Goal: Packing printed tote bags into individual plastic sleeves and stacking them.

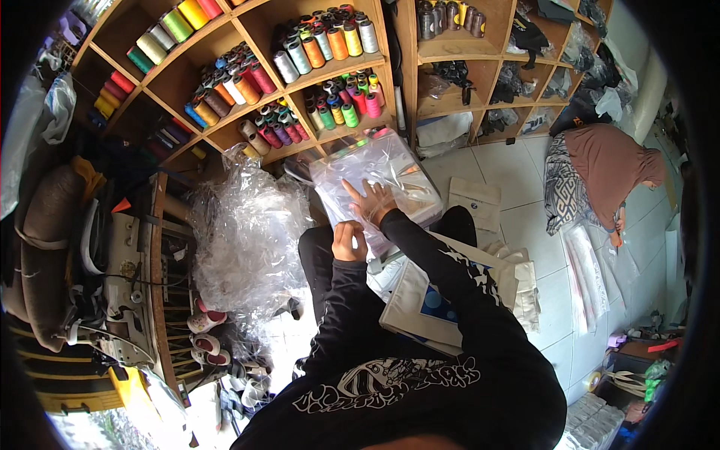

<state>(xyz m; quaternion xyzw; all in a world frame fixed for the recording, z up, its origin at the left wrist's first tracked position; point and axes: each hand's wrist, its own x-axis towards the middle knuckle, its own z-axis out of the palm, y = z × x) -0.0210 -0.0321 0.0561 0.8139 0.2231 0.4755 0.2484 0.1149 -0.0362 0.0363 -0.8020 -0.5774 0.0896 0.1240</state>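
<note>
A clear plastic sheet [337,176] covers a box-shaped stack in front of my knees, its surface shiny and wrinkled. My right hand [371,201] lies flat on top of it, fingers spread. Closer to me, at the near left edge, my left hand [349,241] is closed, its fingers curled in a pinch on the plastic; the fingertips are partly hidden. Cream fabric pieces [405,300] with a blue print rest by my right leg, beneath my right forearm. Another cream fabric piece [475,202] lies on the floor beyond my right knee.
A big heap of crumpled clear plastic [247,232] stands at my left, near a sewing machine [124,262] and a rack with shoes [206,322]. Wooden shelves [292,86] with thread cones rise ahead. At right, a person [607,169] bends over plastic sheets [585,277] on the tiles.
</note>
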